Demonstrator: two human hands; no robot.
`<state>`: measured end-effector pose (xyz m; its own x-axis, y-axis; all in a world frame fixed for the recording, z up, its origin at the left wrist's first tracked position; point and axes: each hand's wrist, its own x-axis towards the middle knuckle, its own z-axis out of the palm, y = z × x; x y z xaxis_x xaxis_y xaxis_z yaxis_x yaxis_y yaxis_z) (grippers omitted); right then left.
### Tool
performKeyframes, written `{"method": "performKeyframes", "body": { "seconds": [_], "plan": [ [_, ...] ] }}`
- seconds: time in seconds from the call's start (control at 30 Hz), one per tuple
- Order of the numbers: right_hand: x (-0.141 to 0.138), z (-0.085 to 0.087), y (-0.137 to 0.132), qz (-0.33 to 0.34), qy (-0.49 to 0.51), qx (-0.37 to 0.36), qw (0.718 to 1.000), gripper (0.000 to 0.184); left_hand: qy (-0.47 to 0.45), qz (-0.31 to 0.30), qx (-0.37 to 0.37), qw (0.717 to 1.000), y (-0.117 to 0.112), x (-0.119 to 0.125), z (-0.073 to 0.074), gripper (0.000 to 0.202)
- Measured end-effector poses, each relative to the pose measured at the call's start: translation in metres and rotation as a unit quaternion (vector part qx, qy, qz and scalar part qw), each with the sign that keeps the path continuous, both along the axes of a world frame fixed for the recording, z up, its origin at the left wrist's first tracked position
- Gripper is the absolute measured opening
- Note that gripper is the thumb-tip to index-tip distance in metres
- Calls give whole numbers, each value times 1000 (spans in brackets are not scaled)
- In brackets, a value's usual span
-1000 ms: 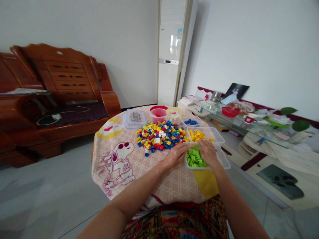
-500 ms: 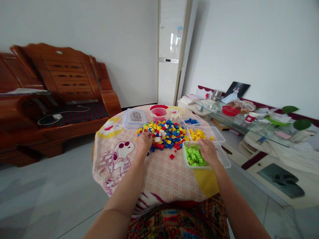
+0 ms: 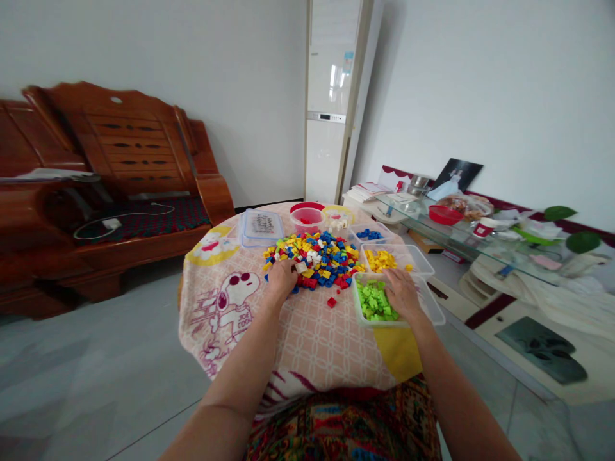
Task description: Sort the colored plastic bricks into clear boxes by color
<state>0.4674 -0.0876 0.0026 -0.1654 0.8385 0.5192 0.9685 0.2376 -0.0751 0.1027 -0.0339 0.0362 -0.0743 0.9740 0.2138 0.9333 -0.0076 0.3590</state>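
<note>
My left hand [image 3: 282,280] is at the near left side of a mixed pile of toy building bricks [image 3: 327,259]. Its fingers are closed at the tips on a white brick [image 3: 301,267], partly hidden by the hand. My right hand [image 3: 401,294] lies over the right rim of a clear box [image 3: 358,310], fingers stretched out and holding nothing. Inside that box are light green bricks [image 3: 375,299]. Just beyond it, yellow bricks [image 3: 380,259] fill part of another clear tray. A single red brick [image 3: 331,302] sits apart in front of the pile.
Blue bricks [image 3: 369,235] lie in a farther clear tray. A pink-red tub [image 3: 307,219] and a lidded clear box [image 3: 262,225] stand behind the pile. The round table has a patterned cloth [image 3: 327,355]. A glass-topped stand [image 3: 509,253] with household items is at right, a wooden bench [image 3: 129,160] at left.
My left hand has moved slightly right and down, its fingertips now at the white brick, which has shifted and tilted a little. The right hand stays on the green bricks' box.
</note>
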Motion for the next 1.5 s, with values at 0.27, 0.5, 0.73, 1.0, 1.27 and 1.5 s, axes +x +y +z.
{"method": "performKeyframes", "body": {
  "seconds": [0.27, 0.5, 0.73, 1.0, 1.27, 1.5],
  "plan": [
    [1, -2, 1, 3, -1, 9, 1000, 52, -91, 22, 46, 995, 6, -11, -2, 31],
    [-1, -1, 0, 1, -3, 8, 1000, 51, -81, -153, 89, 981, 2, 15, -5, 24],
    [0, -2, 1, -7, -5, 5, 1000, 50, -127, -103, 131, 978, 10, -2, -9, 32],
    [3, -3, 3, 2, -5, 1, 1000, 48, -105, 43, 92, 989, 18, -37, -15, 37],
    [1, -2, 2, -2, -10, -4, 1000, 49, -29, -13, 3, 999, 8, -21, -4, 22],
    [2, -1, 2, 2, -10, -5, 1000, 50, -20, 12, 0, 1000, 6, -20, -5, 26]
  ]
}}
